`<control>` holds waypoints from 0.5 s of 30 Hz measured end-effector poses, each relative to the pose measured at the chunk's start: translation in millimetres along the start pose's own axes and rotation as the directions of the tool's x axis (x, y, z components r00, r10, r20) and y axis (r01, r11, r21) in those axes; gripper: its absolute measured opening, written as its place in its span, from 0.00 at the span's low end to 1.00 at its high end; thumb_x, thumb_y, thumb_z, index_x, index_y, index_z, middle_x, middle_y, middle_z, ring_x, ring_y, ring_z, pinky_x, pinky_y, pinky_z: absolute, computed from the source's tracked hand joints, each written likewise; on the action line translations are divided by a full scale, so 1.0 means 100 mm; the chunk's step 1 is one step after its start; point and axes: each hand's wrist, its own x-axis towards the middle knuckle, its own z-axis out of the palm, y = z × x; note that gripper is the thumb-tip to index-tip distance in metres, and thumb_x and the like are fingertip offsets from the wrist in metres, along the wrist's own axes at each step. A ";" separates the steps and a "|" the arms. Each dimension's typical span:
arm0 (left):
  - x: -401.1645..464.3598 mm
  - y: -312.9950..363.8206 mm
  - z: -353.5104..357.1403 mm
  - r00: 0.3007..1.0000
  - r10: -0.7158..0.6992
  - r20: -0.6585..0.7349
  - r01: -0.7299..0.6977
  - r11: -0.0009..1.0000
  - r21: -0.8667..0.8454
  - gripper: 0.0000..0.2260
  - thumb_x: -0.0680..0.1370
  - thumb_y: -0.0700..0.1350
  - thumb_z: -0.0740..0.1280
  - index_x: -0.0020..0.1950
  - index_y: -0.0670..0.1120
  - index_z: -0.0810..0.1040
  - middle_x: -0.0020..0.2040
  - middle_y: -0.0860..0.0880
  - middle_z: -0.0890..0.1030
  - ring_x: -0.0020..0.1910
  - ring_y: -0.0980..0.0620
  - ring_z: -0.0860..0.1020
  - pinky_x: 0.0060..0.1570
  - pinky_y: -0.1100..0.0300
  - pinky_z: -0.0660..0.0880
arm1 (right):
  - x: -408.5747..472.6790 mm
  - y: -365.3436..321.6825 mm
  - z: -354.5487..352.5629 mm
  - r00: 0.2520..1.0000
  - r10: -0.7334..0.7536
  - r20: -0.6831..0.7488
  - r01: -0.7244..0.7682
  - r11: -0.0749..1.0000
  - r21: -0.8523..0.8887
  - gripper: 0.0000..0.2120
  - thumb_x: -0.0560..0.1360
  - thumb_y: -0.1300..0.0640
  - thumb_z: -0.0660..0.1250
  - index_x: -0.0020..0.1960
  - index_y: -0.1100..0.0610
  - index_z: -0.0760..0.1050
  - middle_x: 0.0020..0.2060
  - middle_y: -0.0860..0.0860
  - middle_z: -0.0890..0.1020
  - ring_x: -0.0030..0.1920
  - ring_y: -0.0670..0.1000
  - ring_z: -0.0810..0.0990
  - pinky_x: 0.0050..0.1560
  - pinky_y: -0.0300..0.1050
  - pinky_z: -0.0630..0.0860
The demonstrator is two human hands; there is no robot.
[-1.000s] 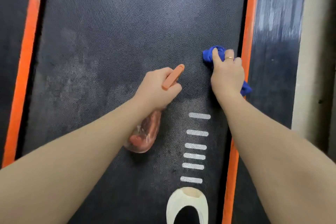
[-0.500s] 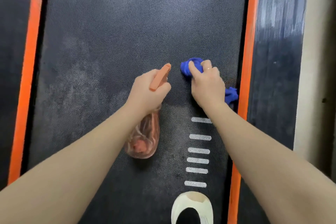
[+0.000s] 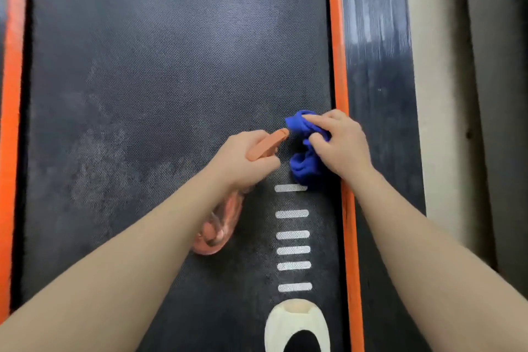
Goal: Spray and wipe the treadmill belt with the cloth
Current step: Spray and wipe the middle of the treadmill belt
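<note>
The right hand (image 3: 340, 148) presses a bunched blue cloth (image 3: 304, 164) onto the treadmill belt (image 3: 171, 66), hard by the belt's right edge and its orange side strip (image 3: 338, 66), the fingers bent over the cloth and gripping it. The left hand (image 3: 243, 160) has its fingers wrapped round the neck of a clear spray bottle (image 3: 220, 226) with an orange trigger (image 3: 267, 143), just left of the cloth. White dashes (image 3: 293, 234) run down the belt toward its near edge.

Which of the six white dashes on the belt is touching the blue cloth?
The topmost white dash, farthest from the shoe: the bunched blue cloth under the right hand overlaps its right end. The other five lie clear below it.
</note>
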 end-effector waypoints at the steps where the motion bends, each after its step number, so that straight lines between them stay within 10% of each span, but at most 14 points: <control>1: 0.06 0.13 0.08 1.000 0.018 0.016 -0.018 1.000 0.021 0.12 0.63 0.52 0.61 0.39 0.47 0.76 0.33 0.53 0.76 0.34 0.53 0.73 0.36 0.62 0.69 | -0.11 0.18 -0.14 0.984 0.128 -0.125 -0.107 0.981 0.165 0.20 0.66 0.56 0.59 0.54 0.51 0.82 0.46 0.51 0.81 0.47 0.51 0.78 0.50 0.45 0.73; 7: 0.49 0.84 0.57 0.992 0.124 0.001 -0.124 0.991 0.043 0.07 0.73 0.46 0.65 0.35 0.48 0.71 0.31 0.53 0.69 0.32 0.49 0.70 0.34 0.59 0.68 | -0.61 0.79 -0.64 0.654 0.710 -0.261 -0.356 0.593 0.722 0.14 0.62 0.60 0.56 0.22 0.47 0.72 0.17 0.41 0.69 0.22 0.40 0.65 0.30 0.40 0.62; 15: 0.76 1.21 0.87 0.999 0.041 0.005 -0.041 0.973 0.225 0.12 0.70 0.53 0.62 0.40 0.45 0.77 0.36 0.48 0.75 0.42 0.43 0.76 0.41 0.59 0.71 | -0.65 0.94 -0.79 0.720 0.633 -0.284 -0.347 0.683 0.643 0.16 0.64 0.58 0.57 0.44 0.50 0.80 0.37 0.46 0.82 0.39 0.47 0.78 0.44 0.44 0.74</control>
